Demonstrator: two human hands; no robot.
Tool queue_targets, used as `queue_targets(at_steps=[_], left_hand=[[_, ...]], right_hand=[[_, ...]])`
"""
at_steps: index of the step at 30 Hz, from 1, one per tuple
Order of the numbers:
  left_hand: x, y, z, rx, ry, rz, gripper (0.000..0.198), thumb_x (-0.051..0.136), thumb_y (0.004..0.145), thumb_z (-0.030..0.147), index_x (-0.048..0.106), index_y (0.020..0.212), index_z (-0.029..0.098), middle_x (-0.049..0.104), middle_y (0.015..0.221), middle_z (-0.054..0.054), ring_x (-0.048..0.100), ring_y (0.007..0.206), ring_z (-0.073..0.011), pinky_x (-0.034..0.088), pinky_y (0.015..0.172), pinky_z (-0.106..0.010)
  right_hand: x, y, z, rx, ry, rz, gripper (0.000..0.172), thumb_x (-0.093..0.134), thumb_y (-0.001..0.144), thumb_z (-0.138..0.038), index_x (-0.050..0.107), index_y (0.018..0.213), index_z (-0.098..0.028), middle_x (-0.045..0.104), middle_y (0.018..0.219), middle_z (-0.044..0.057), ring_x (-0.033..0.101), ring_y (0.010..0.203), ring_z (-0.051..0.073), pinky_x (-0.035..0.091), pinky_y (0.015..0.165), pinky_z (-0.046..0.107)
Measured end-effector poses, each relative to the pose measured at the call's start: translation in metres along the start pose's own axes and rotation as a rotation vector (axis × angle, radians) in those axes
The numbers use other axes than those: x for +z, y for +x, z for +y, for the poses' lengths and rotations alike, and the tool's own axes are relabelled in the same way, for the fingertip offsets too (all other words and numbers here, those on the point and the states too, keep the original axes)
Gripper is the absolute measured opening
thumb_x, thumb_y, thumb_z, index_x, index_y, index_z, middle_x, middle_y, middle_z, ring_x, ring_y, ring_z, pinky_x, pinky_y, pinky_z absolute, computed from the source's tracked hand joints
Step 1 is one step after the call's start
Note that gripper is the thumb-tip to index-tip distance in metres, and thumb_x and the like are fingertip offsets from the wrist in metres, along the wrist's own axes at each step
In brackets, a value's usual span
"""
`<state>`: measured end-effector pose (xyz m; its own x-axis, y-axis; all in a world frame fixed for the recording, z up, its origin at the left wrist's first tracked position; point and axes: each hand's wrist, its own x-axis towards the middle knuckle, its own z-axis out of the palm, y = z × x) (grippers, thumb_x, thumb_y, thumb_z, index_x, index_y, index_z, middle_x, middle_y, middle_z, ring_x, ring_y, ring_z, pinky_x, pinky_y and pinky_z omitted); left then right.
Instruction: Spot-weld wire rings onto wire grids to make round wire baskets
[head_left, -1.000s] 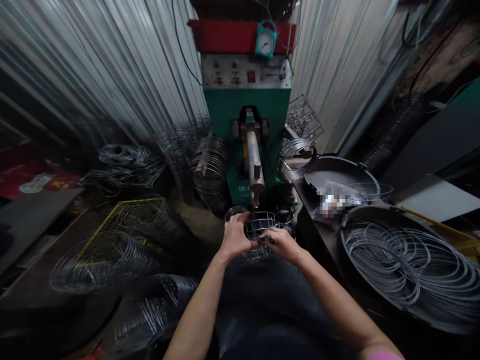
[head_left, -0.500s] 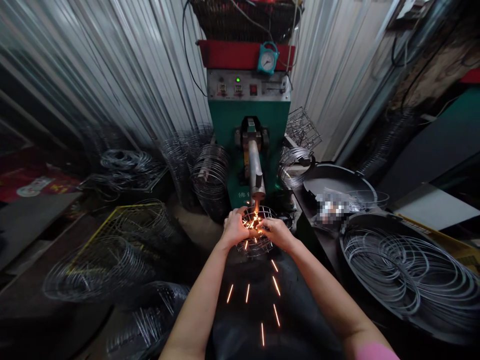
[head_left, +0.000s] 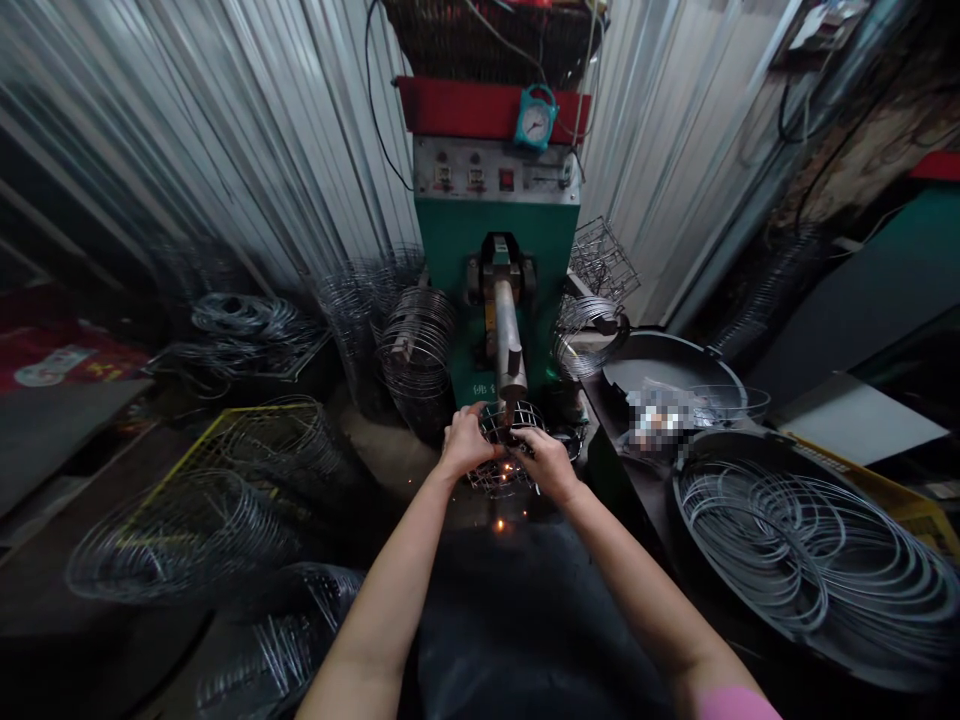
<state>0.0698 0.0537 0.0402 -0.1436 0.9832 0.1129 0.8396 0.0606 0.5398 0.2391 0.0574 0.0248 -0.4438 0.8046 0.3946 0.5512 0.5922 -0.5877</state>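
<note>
And here's the small, round basket of silvery wire [head_left: 496, 428], an open grid of crossing strands, its circular rim facing up and its sides partly covered. It sits right beneath the grey, cylindrical metal arm [head_left: 508, 322], tip angled down at the grid, contact too small to make out. Orange sparks [head_left: 500, 525] glow among and below the lower wires!

Pink right sleeve [head_left: 735, 703], bare forearms [head_left: 628, 575], dark smooth lap covering [head_left: 540, 620].
</note>
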Motion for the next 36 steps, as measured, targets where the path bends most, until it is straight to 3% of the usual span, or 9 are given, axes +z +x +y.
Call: queue_targets(at_steps=[7,11,15,19,23,27,30,33,36], left_hand=[[-0.004,0.001,-0.003,0.069,-0.019,0.021,0.089,0.077,0.048,0.045,0.042,0.127,0.022,0.051,0.120,-0.009,0.047,0.113,-0.0290,0.040,0.091,-0.041],[-0.004,0.008,-0.005,0.038,-0.029,-0.002,0.087,0.078,0.048,0.043,0.043,0.125,0.024,0.051,0.122,-0.009,0.046,0.116,-0.0286,0.039,0.093,-0.040],[-0.004,0.016,-0.006,-0.025,-0.024,0.007,0.084,0.077,0.049,0.044,0.045,0.124,0.024,0.051,0.123,-0.010,0.045,0.117,-0.0291,0.039,0.092,-0.041],[-0.003,0.020,-0.004,-0.031,-0.002,0.012,0.086,0.076,0.049,0.048,0.044,0.125,0.022,0.052,0.123,-0.012,0.045,0.117,-0.0307,0.039,0.091,-0.041],[-0.003,0.022,-0.002,-0.030,-0.008,0.006,0.086,0.075,0.051,0.049,0.044,0.125,0.021,0.053,0.120,-0.013,0.048,0.114,-0.0303,0.041,0.090,-0.041],[-0.001,0.020,-0.012,-0.018,-0.090,0.005,0.095,0.077,0.047,0.050,0.040,0.129,0.019,0.050,0.126,-0.014,0.044,0.120,-0.0313,0.038,0.096,-0.044],[0.010,0.006,-0.035,-0.012,-0.307,0.039,0.112,0.080,0.044,0.047,0.026,0.137,0.016,0.034,0.140,-0.018,0.033,0.130,-0.0294,0.030,0.105,-0.041],[0.033,-0.014,-0.059,-0.125,-0.612,0.042,0.117,0.083,0.043,0.039,0.019,0.138,0.018,0.039,0.137,-0.017,0.040,0.127,-0.0262,0.031,0.105,-0.040],[0.054,-0.029,-0.069,-0.255,-0.910,0.096,0.104,0.084,0.043,0.031,0.030,0.131,0.021,0.050,0.128,-0.013,0.048,0.119,-0.0254,0.037,0.102,-0.040]], right_hand=[[-0.001,-0.040,-0.001,0.224,0.218,0.249,0.033,0.061,0.070,-0.020,0.058,0.104,-0.018,0.062,0.110,0.010,0.057,0.105,0.023,0.044,0.093,0.039],[0.003,-0.051,0.015,0.548,0.541,0.247,0.033,0.064,0.067,-0.032,0.058,0.095,-0.017,0.064,0.079,0.004,0.061,0.069,0.018,0.051,0.063,0.031],[0.016,-0.076,0.041,0.745,0.829,0.220,0.030,0.057,0.069,-0.038,0.057,0.090,-0.016,0.054,0.059,-0.002,0.048,0.043,0.010,0.040,0.041,0.023],[0.033,-0.122,0.060,0.604,0.548,0.247,0.027,0.050,0.073,-0.037,0.055,0.094,-0.021,0.062,0.075,0.003,0.061,0.066,0.017,0.051,0.064,0.035],[0.038,-0.153,0.059,0.549,0.372,0.247,0.019,0.052,0.073,-0.036,0.055,0.088,-0.024,0.064,0.083,0.005,0.062,0.082,0.024,0.049,0.082,0.046],[0.024,-0.146,0.054,0.777,0.787,0.396,0.015,0.054,0.075,-0.036,0.054,0.084,-0.024,0.061,0.075,0.002,0.063,0.069,0.020,0.055,0.068,0.039],[0.008,-0.134,0.055,1.003,1.182,0.515,0.013,0.061,0.071,-0.026,0.057,0.083,-0.022,0.059,0.067,-0.001,0.059,0.057,0.014,0.055,0.058,0.032],[-0.003,-0.124,0.053,1.142,1.451,0.499,0.010,0.062,0.070,-0.015,0.060,0.079,-0.019,0.059,0.060,-0.001,0.058,0.052,0.011,0.054,0.056,0.027],[-0.008,-0.116,0.050,1.218,1.640,0.424,0.008,0.060,0.072,-0.009,0.059,0.077,-0.016,0.061,0.060,0.000,0.059,0.054,0.011,0.054,0.058,0.027]])
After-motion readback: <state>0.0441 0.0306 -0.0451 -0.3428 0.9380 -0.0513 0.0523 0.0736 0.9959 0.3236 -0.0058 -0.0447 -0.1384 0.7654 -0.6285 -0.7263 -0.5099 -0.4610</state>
